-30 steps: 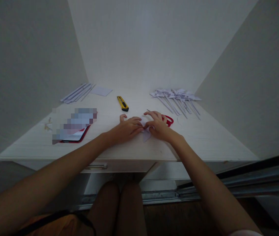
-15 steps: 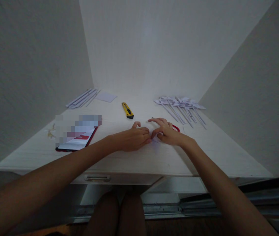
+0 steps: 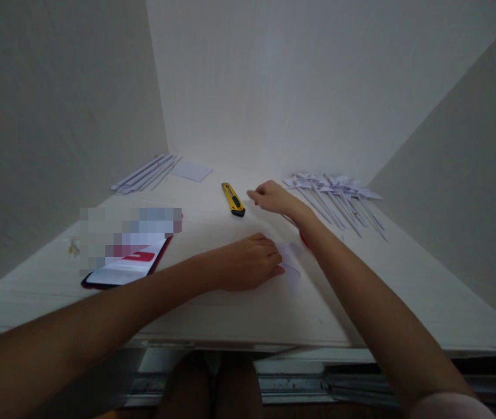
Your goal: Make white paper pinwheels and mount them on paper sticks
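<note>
Paper piece (image 3: pixel 290 260): lies flat on the counter (image 3: pixel 239 314), near the front edge, just ahead of my left fingertips.

Left hand (image 3: pixel 248 265): palm down, fingers loosely spread, tips pressing on the near edge of the paper. It pins the paper rather than gripping it.

Right hand (image 3: pixel 274 196): stretched forward and holding nothing, fingers loosely extended just beside the knife (image 3: pixel 233 199). I cannot tell whether they touch it.

Handling, by judgement:
- The paper is thin, very light and limp. It creases easily and slides on the smooth counter unless it is held down.
- Best hold on the paper: flat fingertip pressure on a fold, or a pinch at a corner.
- The knife is rigid and light, with a plastic body. Best taken around the middle of the handle, away from the dark tip end.

Appearance:
- The paper is white, small and folded, with a curved or angled edge showing. The dim light hides finer folds.
- The knife is yellow with a black end, lying slantwise.

Nearby:
- Red scissors (image 3: pixel 303 238), mostly hidden under my right forearm.
- A heap of paper pinwheels (image 3: pixel 339 189) at the far right.
- Paper sticks (image 3: pixel 145 172) at the far left.
- A phone (image 3: pixel 130 267) to the left.
</note>
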A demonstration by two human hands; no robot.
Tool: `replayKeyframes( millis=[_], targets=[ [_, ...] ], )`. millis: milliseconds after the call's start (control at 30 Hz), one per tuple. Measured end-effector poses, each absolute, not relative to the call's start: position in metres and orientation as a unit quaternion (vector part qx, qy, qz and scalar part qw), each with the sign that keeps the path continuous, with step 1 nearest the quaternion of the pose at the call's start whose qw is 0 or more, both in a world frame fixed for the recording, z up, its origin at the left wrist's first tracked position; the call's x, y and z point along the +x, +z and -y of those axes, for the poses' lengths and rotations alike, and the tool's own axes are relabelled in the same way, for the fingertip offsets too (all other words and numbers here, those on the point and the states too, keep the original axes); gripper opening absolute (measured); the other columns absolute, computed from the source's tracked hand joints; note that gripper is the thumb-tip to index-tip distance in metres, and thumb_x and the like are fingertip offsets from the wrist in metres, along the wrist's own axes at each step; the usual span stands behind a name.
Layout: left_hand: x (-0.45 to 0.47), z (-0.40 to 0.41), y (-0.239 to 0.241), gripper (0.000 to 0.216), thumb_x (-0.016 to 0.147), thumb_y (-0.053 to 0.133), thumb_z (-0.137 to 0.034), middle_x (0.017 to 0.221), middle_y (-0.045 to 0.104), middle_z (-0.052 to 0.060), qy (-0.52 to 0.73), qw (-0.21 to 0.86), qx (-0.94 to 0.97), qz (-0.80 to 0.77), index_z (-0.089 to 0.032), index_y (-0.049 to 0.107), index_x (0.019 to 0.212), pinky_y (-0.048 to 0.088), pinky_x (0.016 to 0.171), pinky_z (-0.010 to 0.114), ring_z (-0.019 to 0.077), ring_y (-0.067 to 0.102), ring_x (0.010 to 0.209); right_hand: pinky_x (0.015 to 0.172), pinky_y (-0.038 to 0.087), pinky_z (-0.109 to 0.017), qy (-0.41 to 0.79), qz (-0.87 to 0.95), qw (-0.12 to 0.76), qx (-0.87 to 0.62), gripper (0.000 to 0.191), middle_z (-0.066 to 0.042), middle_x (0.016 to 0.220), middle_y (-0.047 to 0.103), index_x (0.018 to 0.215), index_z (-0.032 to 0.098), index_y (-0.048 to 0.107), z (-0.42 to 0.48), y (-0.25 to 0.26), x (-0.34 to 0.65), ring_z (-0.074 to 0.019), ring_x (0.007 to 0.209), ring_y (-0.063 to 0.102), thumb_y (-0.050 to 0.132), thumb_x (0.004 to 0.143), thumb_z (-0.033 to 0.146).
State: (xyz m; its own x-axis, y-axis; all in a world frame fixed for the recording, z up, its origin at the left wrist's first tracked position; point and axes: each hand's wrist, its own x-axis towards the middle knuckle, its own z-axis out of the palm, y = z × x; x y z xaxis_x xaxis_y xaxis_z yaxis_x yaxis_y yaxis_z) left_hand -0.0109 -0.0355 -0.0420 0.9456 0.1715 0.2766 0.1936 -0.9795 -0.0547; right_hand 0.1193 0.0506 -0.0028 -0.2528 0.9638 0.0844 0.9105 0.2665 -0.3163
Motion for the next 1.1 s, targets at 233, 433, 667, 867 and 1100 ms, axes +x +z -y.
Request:
replayKeyframes(
  millis=[233,433,667,867,1100],
  targets=[
    [-0.012,0.036,-0.046,0.029,0.091,0.042,-0.029,0.102,0.064,0.015,-0.173,0.048,-0.98,0.086,-0.007,0.059,0.1,0.036,0.092,0.036,0.0236,0.056,0.101,0.074,0.047,-0.037,0.107,0.762,0.096,-0.632,0.03,-0.019,0.094,0.066,0.093,0.012,0.061,-0.082,-0.027,0.056,-0.0282,0.09,0.062,0.067,0.067,0.025],
    [-0.016,0.038,-0.045,0.03,0.092,0.039,-0.032,0.084,0.065,0.01,-0.154,0.056,-0.982,0.094,-0.011,0.059,0.083,0.039,0.083,0.035,0.0208,0.058,0.083,0.043,0.042,-0.025,0.226,0.748,0.199,-0.591,0.014,-0.002,0.056,0.058,0.088,0.016,0.05,-0.067,-0.006,0.104,-0.0127,0.042,0.053,0.057,0.076,0.018],
    [-0.015,0.04,-0.046,0.027,0.091,0.043,-0.032,0.082,0.064,0.01,-0.162,0.062,-0.98,0.096,-0.011,0.059,0.083,0.038,0.084,0.036,0.0206,0.058,0.084,0.054,0.042,-0.023,0.499,0.656,0.402,-0.399,0.025,0.003,0.069,0.055,0.091,0.018,0.049,-0.006,-0.017,0.166,-0.0086,0.055,0.054,0.057,0.077,0.038],
    [-0.014,0.039,-0.049,0.025,0.091,0.043,-0.03,0.083,0.064,0.01,-0.182,0.062,-0.976,0.101,-0.012,0.058,0.085,0.037,0.087,0.036,0.0201,0.058,0.086,0.044,0.034,-0.021,0.44,0.591,0.535,-0.414,0.03,0.004,0.06,0.052,0.082,0.016,0.055,-0.001,-0.025,0.172,-0.0055,0.042,0.046,0.059,0.075,0.045],
    [-0.014,0.04,-0.047,0.025,0.092,0.04,-0.028,0.089,0.064,0.01,-0.15,0.056,-0.981,0.106,-0.011,0.058,0.09,0.036,0.091,0.037,0.0204,0.057,0.092,0.034,0.025,-0.02,0.423,0.52,0.6,-0.437,0.036,0.005,0.047,0.048,0.069,0.014,0.055,-0.006,-0.019,0.184,-0.0045,0.032,0.04,0.061,0.072,0.05]
  ],
)
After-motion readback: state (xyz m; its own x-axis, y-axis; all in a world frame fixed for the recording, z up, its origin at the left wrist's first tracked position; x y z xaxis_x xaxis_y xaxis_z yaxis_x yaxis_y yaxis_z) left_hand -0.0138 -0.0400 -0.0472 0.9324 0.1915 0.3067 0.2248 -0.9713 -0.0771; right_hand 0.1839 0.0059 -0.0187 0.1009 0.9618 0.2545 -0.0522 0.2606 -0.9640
